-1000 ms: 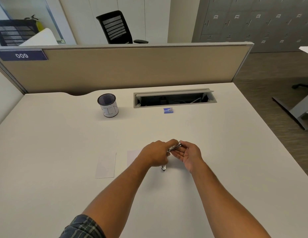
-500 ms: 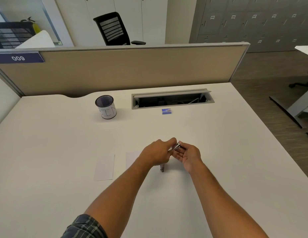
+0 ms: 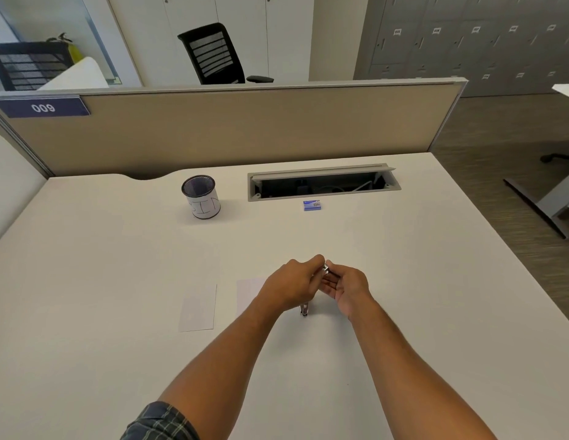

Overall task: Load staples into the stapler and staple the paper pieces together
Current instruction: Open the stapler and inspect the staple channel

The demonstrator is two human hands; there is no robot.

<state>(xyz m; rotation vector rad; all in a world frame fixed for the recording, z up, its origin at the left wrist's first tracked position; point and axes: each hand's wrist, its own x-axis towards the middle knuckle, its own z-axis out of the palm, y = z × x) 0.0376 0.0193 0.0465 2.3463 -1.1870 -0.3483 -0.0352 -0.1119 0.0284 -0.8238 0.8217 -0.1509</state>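
Observation:
Over the middle of the white desk (image 3: 118,265) both my hands hold a small metal stapler (image 3: 304,309). My left hand (image 3: 289,285) grips it from the left, its fingers curled over the top. My right hand (image 3: 346,289) pinches the shiny upper end (image 3: 325,268) from the right. Only the stapler's lower tip and upper end show; the rest is hidden by my fingers. Two white paper pieces lie to the left: one (image 3: 199,308) in the open, the other (image 3: 248,292) partly under my left wrist. A small blue staple box (image 3: 312,205) lies further back.
A mesh pen cup (image 3: 201,201) with a white label stands at the back left. An open cable tray (image 3: 322,183) is sunk into the desk behind the staple box. A beige partition (image 3: 229,128) closes the far edge. The desk's right edge drops to the floor.
My hands have stayed in the same spot on the stapler. My fingers have closed in over its upper end, so less of the metal shows.

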